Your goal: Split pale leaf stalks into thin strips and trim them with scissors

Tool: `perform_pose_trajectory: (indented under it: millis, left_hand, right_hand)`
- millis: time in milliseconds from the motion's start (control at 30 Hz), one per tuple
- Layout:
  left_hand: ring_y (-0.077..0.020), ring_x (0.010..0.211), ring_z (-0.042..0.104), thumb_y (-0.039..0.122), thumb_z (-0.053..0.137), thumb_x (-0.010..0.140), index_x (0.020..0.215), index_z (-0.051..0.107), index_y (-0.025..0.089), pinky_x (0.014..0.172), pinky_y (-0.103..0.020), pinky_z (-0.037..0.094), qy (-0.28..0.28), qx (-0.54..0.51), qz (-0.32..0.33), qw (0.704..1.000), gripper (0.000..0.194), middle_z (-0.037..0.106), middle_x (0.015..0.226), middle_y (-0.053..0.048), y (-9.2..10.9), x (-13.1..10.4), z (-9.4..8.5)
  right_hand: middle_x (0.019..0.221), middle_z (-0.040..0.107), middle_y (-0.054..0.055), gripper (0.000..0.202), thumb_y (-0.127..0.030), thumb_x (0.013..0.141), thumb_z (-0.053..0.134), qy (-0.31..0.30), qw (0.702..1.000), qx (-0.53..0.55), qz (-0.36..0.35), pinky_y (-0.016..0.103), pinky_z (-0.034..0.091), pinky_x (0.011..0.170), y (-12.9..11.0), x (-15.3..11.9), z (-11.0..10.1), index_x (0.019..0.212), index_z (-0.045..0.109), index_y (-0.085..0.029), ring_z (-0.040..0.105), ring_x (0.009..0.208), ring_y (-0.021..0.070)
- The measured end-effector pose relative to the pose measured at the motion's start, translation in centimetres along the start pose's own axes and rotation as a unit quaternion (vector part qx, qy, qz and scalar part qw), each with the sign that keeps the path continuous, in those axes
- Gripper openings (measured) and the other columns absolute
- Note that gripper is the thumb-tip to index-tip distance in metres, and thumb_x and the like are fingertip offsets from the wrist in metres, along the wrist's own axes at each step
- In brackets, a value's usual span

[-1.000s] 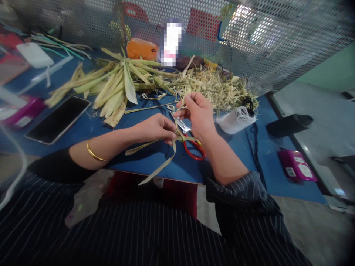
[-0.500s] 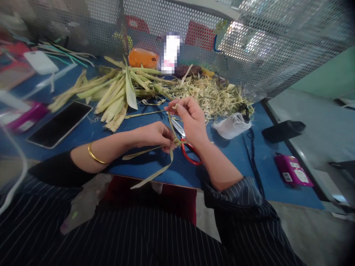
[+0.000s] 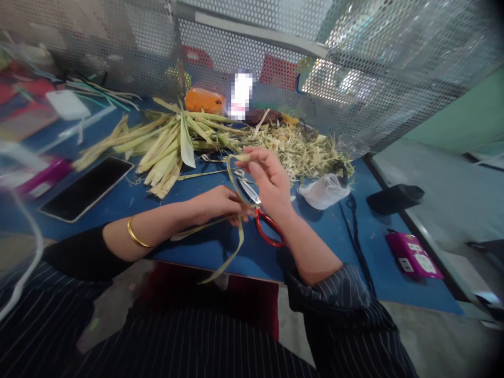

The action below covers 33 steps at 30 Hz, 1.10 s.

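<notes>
Near the table's front edge, my left hand (image 3: 218, 205) is closed in a pinch on pale green-yellow plant strips (image 3: 240, 240) that look like corn husk. Their loose tails hang down and to the left of its fingers. One strip loops up from there to my right hand (image 3: 272, 185), whose fingers and thumb are closed on its upper end. Red-handled scissors (image 3: 271, 240) lie on the blue table between and below the hands, blades pointing away and partly covered by the strips and fingers.
Behind the hands lie a bundle of long husks (image 3: 163, 157) and a heap of shredded husk (image 3: 291, 144). A black-screened phone (image 3: 86, 188) is at left. White thread (image 3: 326, 191), a black pouch (image 3: 395, 199) and a purple box (image 3: 414, 254) stand right. A perforated metal screen (image 3: 252, 37) closes the back.
The strip between my hands has bowed into a wider loop to the left of my right fingers. The whole view has shifted, so the table sits slightly lower.
</notes>
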<state>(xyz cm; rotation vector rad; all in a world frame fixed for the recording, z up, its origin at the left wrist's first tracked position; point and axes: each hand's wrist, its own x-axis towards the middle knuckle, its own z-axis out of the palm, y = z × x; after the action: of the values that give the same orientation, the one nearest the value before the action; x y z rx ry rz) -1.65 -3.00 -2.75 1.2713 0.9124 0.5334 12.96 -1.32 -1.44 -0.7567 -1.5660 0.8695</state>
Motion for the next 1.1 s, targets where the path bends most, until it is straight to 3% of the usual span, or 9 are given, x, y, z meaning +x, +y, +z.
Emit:
perform_pose_trajectory:
  millis: [67, 167, 233, 300, 367, 533, 733, 933, 1100]
  left_hand:
    - [-0.0103, 0.055, 0.059, 0.037, 0.077, 0.07, 0.081, 0.077, 0.011, 0.057, -0.023, 0.049, 0.039, -0.036, 0.018, 0.998, 0.028, 0.071, 0.074, -0.008, 0.4, 0.1, -1.0]
    - [-0.0093, 0.056, 0.058, 0.039, 0.076, 0.071, 0.087, 0.076, 0.011, 0.056, -0.023, 0.048, 0.093, -0.098, 0.051, 0.99, 0.032, 0.071, 0.079, -0.009, 0.8, 0.2, -2.3]
    - [-0.0086, 0.056, 0.057, 0.038, 0.076, 0.072, 0.088, 0.076, 0.011, 0.055, -0.022, 0.047, 0.106, -0.114, 0.065, 0.986, 0.031, 0.071, 0.081, -0.009, 0.7, 0.3, -2.8]
    - [-0.0086, 0.054, 0.057, 0.039, 0.075, 0.072, 0.083, 0.075, 0.011, 0.053, -0.021, 0.045, 0.108, -0.106, 0.076, 0.986, 0.03, 0.069, 0.075, -0.008, 0.6, 0.5, -3.0]
    - [-0.0091, 0.053, 0.058, 0.039, 0.076, 0.071, 0.077, 0.075, 0.011, 0.052, -0.021, 0.044, 0.099, -0.092, 0.083, 0.987, 0.028, 0.068, 0.068, -0.007, 0.3, 0.5, -2.9]
    - [-0.0099, 0.051, 0.059, 0.034, 0.078, 0.068, 0.072, 0.074, 0.01, 0.053, -0.022, 0.046, 0.072, -0.068, 0.078, 0.992, 0.025, 0.068, 0.064, -0.008, 0.2, 0.5, -2.4]
    - [-0.0105, 0.052, 0.06, 0.031, 0.076, 0.07, 0.069, 0.075, 0.011, 0.057, -0.023, 0.049, 0.059, -0.068, 0.06, 0.994, 0.02, 0.068, 0.062, -0.007, 0.4, 0.3, -2.0]
    - [-0.01, 0.057, 0.061, 0.036, 0.079, 0.068, 0.075, 0.075, 0.013, 0.06, -0.023, 0.05, 0.095, -0.107, 0.066, 0.988, 0.024, 0.071, 0.074, -0.007, 0.3, 0.5, -2.8]
    - [-0.0085, 0.058, 0.058, 0.036, 0.075, 0.074, 0.079, 0.071, 0.012, 0.059, -0.022, 0.049, 0.118, -0.168, 0.081, 0.975, 0.024, 0.068, 0.077, -0.006, 0.6, 0.6, -3.3]
  right_hand:
    - [0.098, 0.064, 0.003, 0.015, -0.036, 0.088, 0.058, 0.098, 0.993, -0.064, -0.021, 0.031, 0.05, 0.082, -0.1, 0.5, -1.1, 0.096, 0.059, -0.023, 0.065, 0.084, 0.015]
    - [0.059, 0.054, -0.002, 0.031, -0.044, 0.089, 0.055, 0.19, 0.976, -0.107, 0.005, 0.027, 0.044, 0.062, 0.2, 1.0, -2.1, 0.07, 0.06, -0.02, 0.054, 0.056, 0.0112]
    - [0.051, 0.05, -0.003, 0.041, -0.052, 0.086, 0.055, 0.147, 0.98, -0.085, 0.101, 0.026, 0.038, 0.053, 0.8, 1.0, -2.0, 0.061, 0.059, -0.019, 0.048, 0.048, 0.0097]
    - [0.052, 0.052, -0.003, 0.042, -0.056, 0.079, 0.061, 0.052, 0.975, -0.035, 0.214, 0.024, 0.036, 0.05, 1.5, 0.8, -1.4, 0.063, 0.06, -0.018, 0.048, 0.047, 0.0089]
    - [0.053, 0.053, -0.004, 0.037, -0.053, 0.074, 0.068, -0.001, 0.965, 0.03, 0.259, 0.023, 0.037, 0.051, 2.2, 0.4, -0.6, 0.067, 0.06, -0.018, 0.048, 0.049, 0.0083]
    - [0.051, 0.05, -0.006, 0.028, -0.04, 0.068, 0.075, 0.033, 0.955, 0.122, 0.27, 0.023, 0.036, 0.048, 2.9, -0.1, 0.1, 0.065, 0.058, -0.018, 0.042, 0.046, 0.0073]
    - [0.046, 0.046, -0.007, 0.029, -0.036, 0.064, 0.078, 0.134, 0.949, 0.144, 0.248, 0.02, 0.032, 0.043, 3.4, 0.6, -0.7, 0.059, 0.056, -0.018, 0.039, 0.043, 0.0057]
    - [0.06, 0.062, 0.0, 0.042, -0.058, 0.068, 0.072, 0.043, 0.937, 0.128, 0.322, 0.022, 0.043, 0.046, 3.1, 1.1, -1.3, 0.074, 0.063, -0.017, 0.056, 0.05, 0.0102]
    - [0.055, 0.059, -0.001, 0.045, -0.062, 0.074, 0.064, -0.086, 0.959, 0.013, 0.27, 0.023, 0.041, 0.046, 1.7, 0.8, -1.4, 0.069, 0.061, -0.017, 0.055, 0.046, 0.0102]
